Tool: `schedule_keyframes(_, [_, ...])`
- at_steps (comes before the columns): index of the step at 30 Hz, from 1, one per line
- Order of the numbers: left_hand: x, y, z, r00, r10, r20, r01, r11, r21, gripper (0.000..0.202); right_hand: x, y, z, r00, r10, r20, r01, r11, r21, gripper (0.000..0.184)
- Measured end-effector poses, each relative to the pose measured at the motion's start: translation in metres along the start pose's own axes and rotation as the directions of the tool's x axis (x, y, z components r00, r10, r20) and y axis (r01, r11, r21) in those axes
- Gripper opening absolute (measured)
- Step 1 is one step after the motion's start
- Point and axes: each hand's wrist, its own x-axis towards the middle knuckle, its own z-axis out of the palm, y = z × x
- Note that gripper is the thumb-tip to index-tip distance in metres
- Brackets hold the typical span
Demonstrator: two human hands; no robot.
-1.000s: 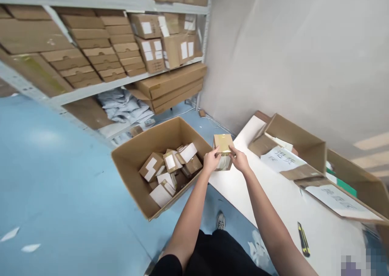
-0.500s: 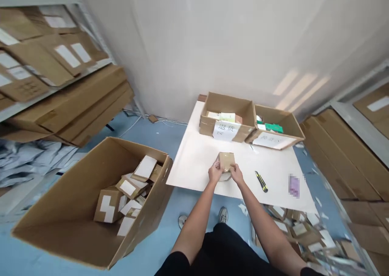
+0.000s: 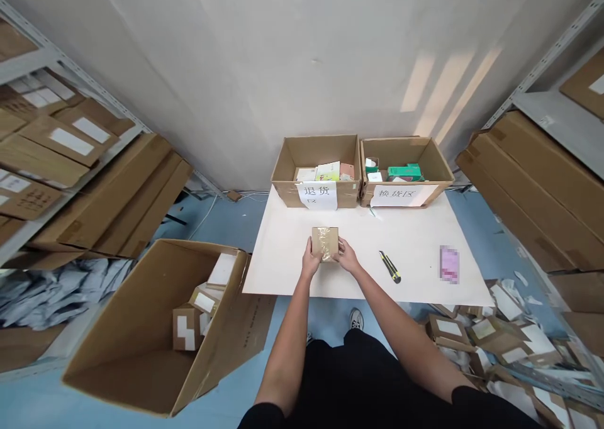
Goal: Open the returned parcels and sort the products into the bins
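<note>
A small brown cardboard box [image 3: 325,243] with shiny clear tape across its top is held between my two hands over the white table [image 3: 274,259]. My left hand [image 3: 310,260] grips its left side, and my right hand [image 3: 348,255] closes on the lower right side. Whether the box rests on the table I cannot tell. A black and yellow utility knife [image 3: 389,267] lies to the right of my right hand. Farther right is a blurred-out pinkish purple item [image 3: 449,264].
Two open cartons with paper signs, a left one [image 3: 280,193] and a right one [image 3: 446,180], stand at the table's back, holding small boxes. A large open carton [image 3: 136,303] with parcels stands at left. Parcels [image 3: 448,331] pile up at lower right. Loaded shelves [image 3: 94,177] flank both sides.
The view has swung left to right and levelled. The box has turned so its taped top faces me more squarely, with both hands still on it.
</note>
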Motion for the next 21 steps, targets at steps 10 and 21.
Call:
schedule_keyframes(10, [-0.019, -0.012, 0.038, 0.994, -0.065, 0.091, 0.08, 0.983, -0.166, 0.093, -0.021, 0.037, -0.049, 0.997, 0.017, -0.07, -0.026, 0.99, -0.139, 0.09])
schedule_keyframes(21, [0.105, 0.036, 0.026, 0.857, -0.051, 0.513, -0.345, 0.683, 0.644, 0.126, -0.038, 0.03, -0.154, 0.975, 0.007, -0.224, -0.098, 0.914, -0.395, 0.079])
